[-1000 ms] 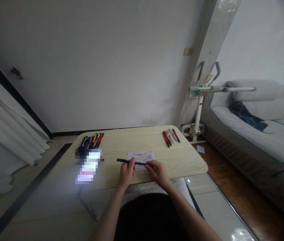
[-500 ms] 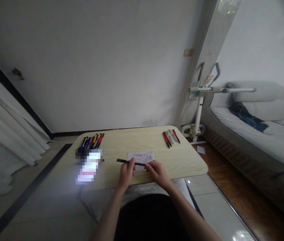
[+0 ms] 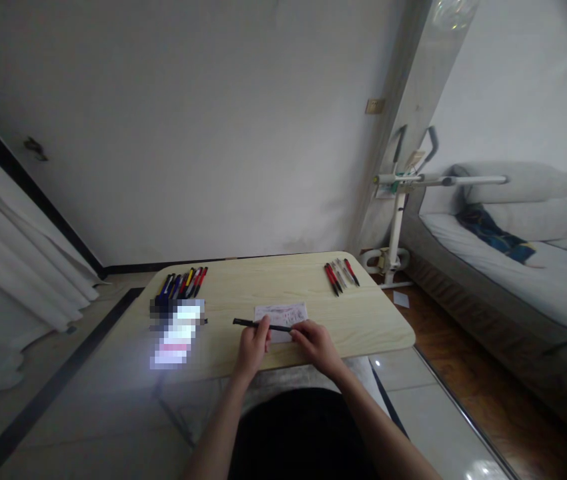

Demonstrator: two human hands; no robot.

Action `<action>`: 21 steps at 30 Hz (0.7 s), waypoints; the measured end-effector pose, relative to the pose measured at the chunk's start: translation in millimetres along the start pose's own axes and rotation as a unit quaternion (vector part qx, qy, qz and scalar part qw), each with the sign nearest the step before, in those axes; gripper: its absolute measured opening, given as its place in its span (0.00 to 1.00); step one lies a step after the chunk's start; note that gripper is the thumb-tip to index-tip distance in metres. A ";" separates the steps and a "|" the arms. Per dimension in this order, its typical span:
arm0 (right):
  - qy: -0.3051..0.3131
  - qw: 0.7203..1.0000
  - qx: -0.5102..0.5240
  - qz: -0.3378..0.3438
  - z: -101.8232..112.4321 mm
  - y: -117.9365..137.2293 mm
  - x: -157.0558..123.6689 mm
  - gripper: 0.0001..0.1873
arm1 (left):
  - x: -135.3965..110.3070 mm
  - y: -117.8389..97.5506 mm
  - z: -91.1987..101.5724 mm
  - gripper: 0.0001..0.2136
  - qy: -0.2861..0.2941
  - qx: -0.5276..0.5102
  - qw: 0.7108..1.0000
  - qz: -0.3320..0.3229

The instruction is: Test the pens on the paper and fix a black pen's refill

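Note:
Both hands hold a thin black pen (image 3: pixel 251 324) level above the near edge of a pale wooden table (image 3: pixel 363 320). My left hand (image 3: pixel 252 347) pinches the pen near its middle. My right hand (image 3: pixel 316 345) grips its right end, fingers closed. Just beyond the hands lies a small white paper slip (image 3: pixel 283 311) with faint red marks. The pen's left tip sticks out past my left hand.
A row of coloured pens (image 3: pixel 183 281) lies at the table's far left, beside a blurred bright patch (image 3: pixel 177 333). Several red and grey pens (image 3: pixel 341 273) lie at the far right. A white exercise machine (image 3: pixel 397 220) and a grey sofa (image 3: pixel 513 267) stand to the right.

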State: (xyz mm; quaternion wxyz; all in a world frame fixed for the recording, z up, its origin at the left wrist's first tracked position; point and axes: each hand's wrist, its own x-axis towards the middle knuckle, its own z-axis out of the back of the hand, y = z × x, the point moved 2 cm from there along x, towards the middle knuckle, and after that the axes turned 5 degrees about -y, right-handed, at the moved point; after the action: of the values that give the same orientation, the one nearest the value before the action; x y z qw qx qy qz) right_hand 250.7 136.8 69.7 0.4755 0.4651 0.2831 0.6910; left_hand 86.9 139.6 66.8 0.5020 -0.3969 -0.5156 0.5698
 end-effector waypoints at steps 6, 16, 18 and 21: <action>-0.016 1.000 0.012 -0.023 -0.7 -4.2 -0.7 0.08 | 0.2 -2.0 -0.1 0.23 -0.004 -0.002 1.000 0.000; 0.017 1.000 -0.004 -0.013 -0.9 8.1 0.3 0.16 | 0.6 3.6 0.3 0.22 -0.010 -0.002 1.000 0.005; 0.018 1.000 -0.010 -0.011 -0.8 8.0 -0.1 0.17 | 0.7 2.6 0.0 0.22 -0.007 -0.003 1.000 0.004; 0.018 1.000 -0.010 -0.006 -0.8 5.9 -0.5 0.16 | 0.8 0.2 -0.5 0.23 -0.001 0.001 1.000 -0.001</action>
State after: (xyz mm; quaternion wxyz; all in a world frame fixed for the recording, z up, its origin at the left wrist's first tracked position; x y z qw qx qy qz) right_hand 247.7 134.1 74.2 0.4794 0.4459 0.2871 0.6992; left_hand 87.3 140.5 66.6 0.5028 -0.3954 -0.5158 0.5699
